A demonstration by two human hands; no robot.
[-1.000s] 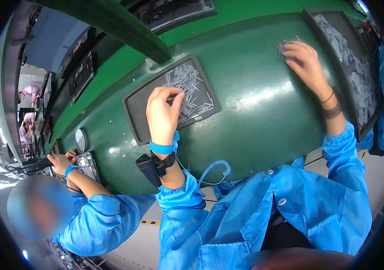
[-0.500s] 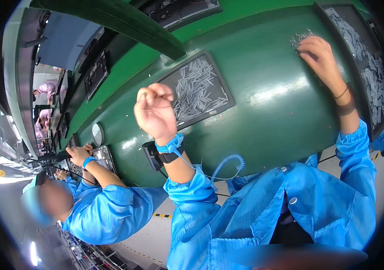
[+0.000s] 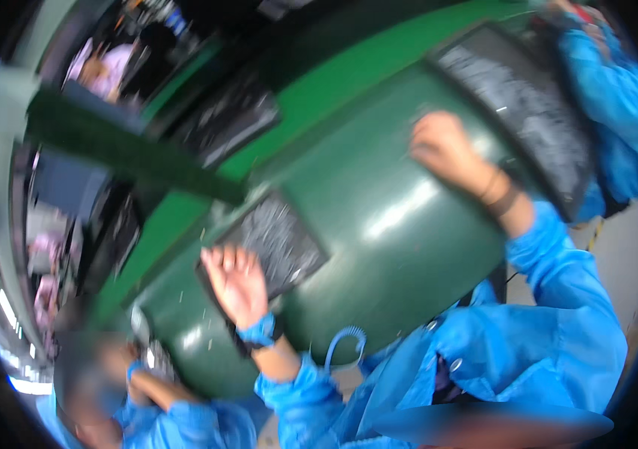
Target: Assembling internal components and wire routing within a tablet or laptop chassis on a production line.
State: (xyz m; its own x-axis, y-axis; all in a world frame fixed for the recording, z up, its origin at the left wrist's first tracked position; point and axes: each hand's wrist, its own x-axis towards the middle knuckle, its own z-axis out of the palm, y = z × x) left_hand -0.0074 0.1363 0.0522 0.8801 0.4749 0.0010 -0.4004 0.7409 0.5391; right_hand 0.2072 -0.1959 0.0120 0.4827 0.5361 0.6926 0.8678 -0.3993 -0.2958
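My left hand (image 3: 240,288) is raised palm up at the near left corner of a black tray (image 3: 305,263) of small grey strip-like pieces (image 3: 270,232). Its fingers are loosely bent and apart, and its bare palm shows nothing in it. A blue wrist strap (image 3: 260,329) is around that wrist. Over the green table (image 3: 364,277), my right hand (image 3: 446,146) has its fingers curled together; whatever they hold, if anything, is hidden and blurred. A faint grey patch of loose small pieces (image 3: 425,109) lies just beyond its fingers.
A larger dark tray (image 3: 483,49) of grey pieces lies at the right, beside a blue-sleeved person (image 3: 603,90). Another person (image 3: 176,415) works at the lower left. A dark green beam (image 3: 124,150) crosses the far left. A coiled blue cord (image 3: 345,340) hangs at the near edge.
The whole view has swung and blurred, so the table sits tilted. My left hand's fingers have loosened. My right hand's fingers have curled in closer beside the loose pieces.
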